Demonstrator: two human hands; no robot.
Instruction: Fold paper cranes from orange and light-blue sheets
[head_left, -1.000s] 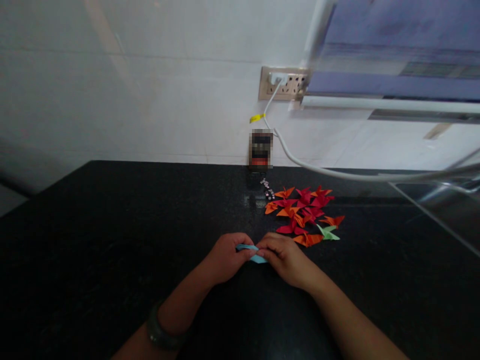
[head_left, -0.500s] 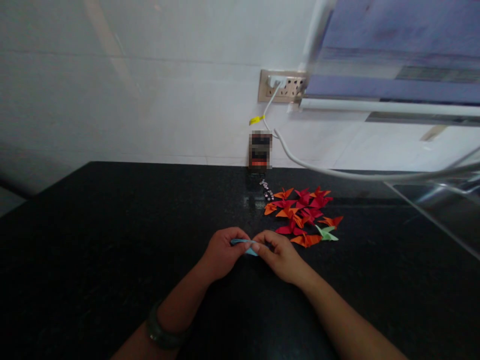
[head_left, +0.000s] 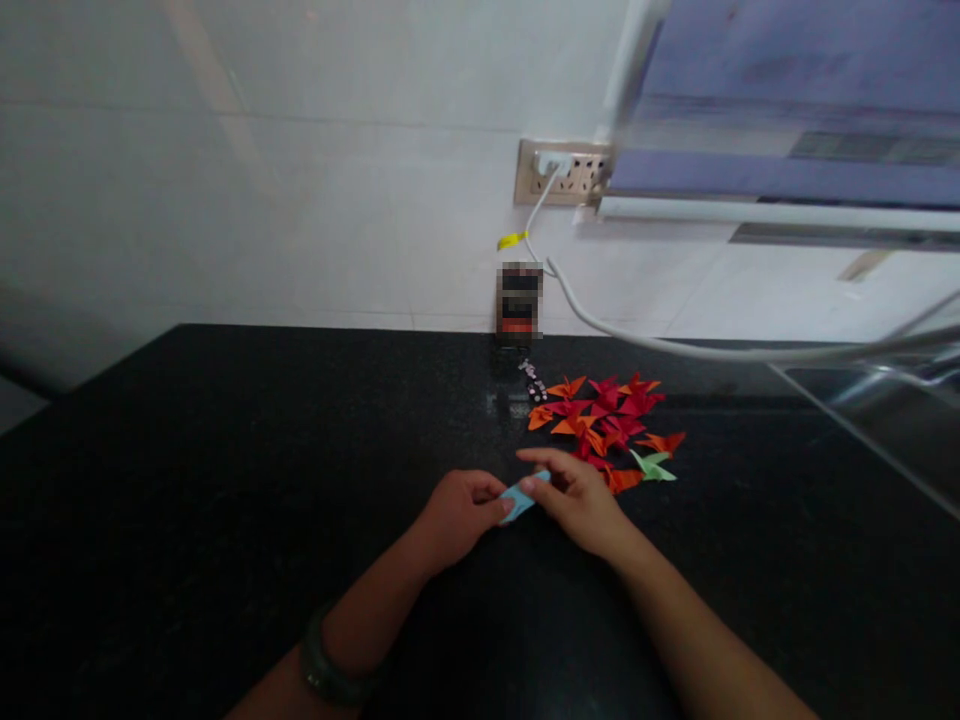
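Observation:
A small folded piece of light blue paper [head_left: 522, 501] lies between my two hands over the black counter. My left hand [head_left: 466, 512] pinches its near left end between thumb and fingers. My right hand [head_left: 576, 500] has its thumb on the paper's right end, with the index finger stretched out above and the other fingers curled behind. Just beyond my right hand lies a group of red and orange folded paper cranes [head_left: 601, 410]. A pale green paper crane [head_left: 654, 466] sits at the group's near right corner.
An upright device with a pixelated screen [head_left: 519, 302] leans by the wall, with a beaded strap [head_left: 533, 381] before it. A white cable [head_left: 637, 345] runs from the wall socket [head_left: 562, 172] side toward the right. A metal sink [head_left: 885, 420] is at the right of the black counter [head_left: 225, 480].
The blue paper has turned, so its broad face shows and its right end points up and away. My right hand has shifted right, and its index finger has straightened.

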